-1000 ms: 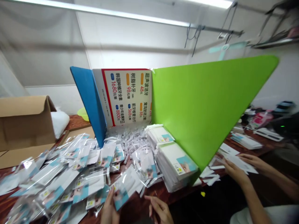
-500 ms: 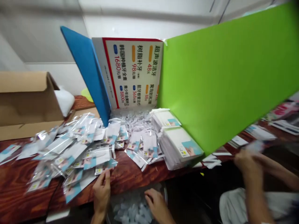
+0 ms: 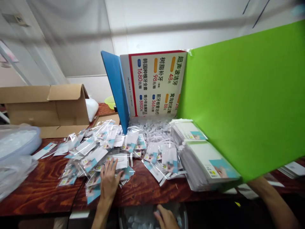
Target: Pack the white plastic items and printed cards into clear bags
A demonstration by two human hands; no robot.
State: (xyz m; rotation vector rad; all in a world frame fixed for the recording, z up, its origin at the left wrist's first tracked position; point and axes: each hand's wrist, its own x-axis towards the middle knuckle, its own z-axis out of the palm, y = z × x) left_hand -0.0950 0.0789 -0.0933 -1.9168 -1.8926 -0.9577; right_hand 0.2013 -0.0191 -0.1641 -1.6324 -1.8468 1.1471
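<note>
Glossy clear packets (image 3: 95, 156) lie under the flat, spread left hand (image 3: 109, 179); right hand (image 3: 166, 218) fingers' grip unclear.

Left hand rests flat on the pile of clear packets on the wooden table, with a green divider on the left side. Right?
Not quite. The head view shows the left hand on the packets, but the green divider stands on the right; the blue one is left.

left hand (image 3: 109, 179) flat, right hand (image 3: 166, 218) lowered
</note>
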